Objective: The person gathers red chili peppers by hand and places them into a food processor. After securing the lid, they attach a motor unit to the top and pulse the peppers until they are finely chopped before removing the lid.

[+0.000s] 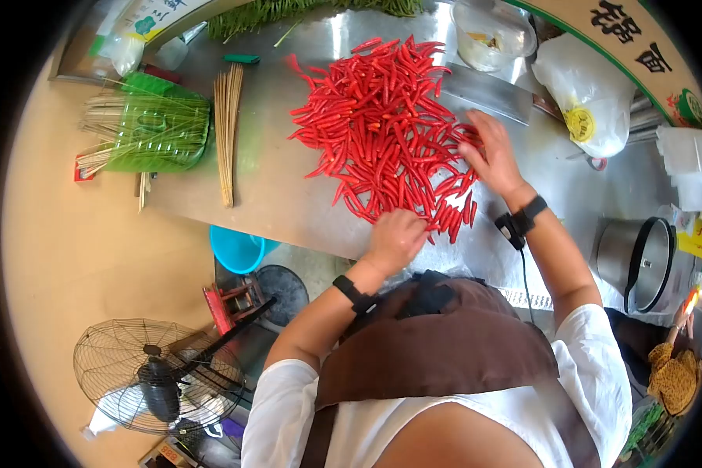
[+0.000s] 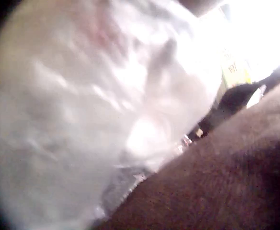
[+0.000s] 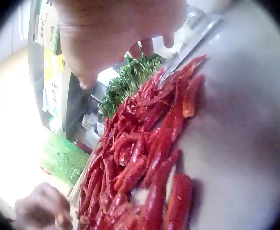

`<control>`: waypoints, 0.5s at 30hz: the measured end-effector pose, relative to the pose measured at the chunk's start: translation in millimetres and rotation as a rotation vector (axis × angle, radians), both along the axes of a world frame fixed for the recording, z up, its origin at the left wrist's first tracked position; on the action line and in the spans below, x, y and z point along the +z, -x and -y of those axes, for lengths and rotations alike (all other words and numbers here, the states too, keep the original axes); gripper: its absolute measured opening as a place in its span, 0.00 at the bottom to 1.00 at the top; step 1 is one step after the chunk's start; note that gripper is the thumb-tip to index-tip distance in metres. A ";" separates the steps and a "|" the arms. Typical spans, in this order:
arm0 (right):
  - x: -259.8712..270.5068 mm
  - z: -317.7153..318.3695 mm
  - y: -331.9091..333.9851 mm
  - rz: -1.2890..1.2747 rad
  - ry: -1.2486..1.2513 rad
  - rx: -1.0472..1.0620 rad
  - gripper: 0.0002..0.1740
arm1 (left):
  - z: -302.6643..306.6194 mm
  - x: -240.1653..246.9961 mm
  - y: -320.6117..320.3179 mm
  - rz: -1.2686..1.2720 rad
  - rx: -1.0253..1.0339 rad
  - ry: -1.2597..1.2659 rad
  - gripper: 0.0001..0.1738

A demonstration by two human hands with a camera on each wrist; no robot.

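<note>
A broad heap of red chili peppers (image 1: 382,117) lies on the metal table (image 1: 273,156), with a small row of chilies (image 1: 454,218) at its near right. My left hand (image 1: 400,240) is at the near edge of the heap, fingers bent down at the chilies; I cannot tell whether they pinch one. My right hand (image 1: 495,152) reaches over the heap's right edge, thumb apart from the loosely extended fingers. In the right wrist view, that hand (image 3: 120,33) hovers close above the peppers. The left wrist view shows mostly blurred white cloth (image 2: 82,120) and brown apron (image 2: 226,177).
A cleaver (image 1: 487,93) lies right of the heap, below a clear bowl (image 1: 495,39) and a white plastic bag (image 1: 581,86). Bundled skewers (image 1: 226,132) and a green plastic container (image 1: 164,129) of sticks stand left. A fan (image 1: 160,378) is at lower left.
</note>
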State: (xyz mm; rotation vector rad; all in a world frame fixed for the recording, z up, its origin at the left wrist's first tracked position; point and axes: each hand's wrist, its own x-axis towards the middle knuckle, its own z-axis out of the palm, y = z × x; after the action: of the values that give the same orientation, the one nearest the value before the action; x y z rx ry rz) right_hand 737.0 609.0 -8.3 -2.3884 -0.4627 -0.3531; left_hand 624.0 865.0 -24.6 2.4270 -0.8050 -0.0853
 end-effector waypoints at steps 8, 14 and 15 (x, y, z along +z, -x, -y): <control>-8.6 -23.1 21.8 -0.171 0.260 0.218 0.65 | -49.5 9.0 -36.2 -0.063 0.426 -0.169 0.74; -12.7 -69.4 -34.2 -0.208 0.056 0.259 0.57 | -41.5 -1.1 -98.4 -0.037 0.310 0.109 0.60; -13.4 -76.8 -40.7 -0.243 -0.003 0.249 0.55 | -37.5 -5.4 -106.8 -0.039 0.302 0.170 0.58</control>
State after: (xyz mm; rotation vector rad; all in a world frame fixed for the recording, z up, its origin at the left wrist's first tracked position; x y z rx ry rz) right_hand 777.7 685.8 -21.7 -2.2983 -0.6350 0.0474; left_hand 730.7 902.5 -30.0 2.3475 -0.4037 0.0501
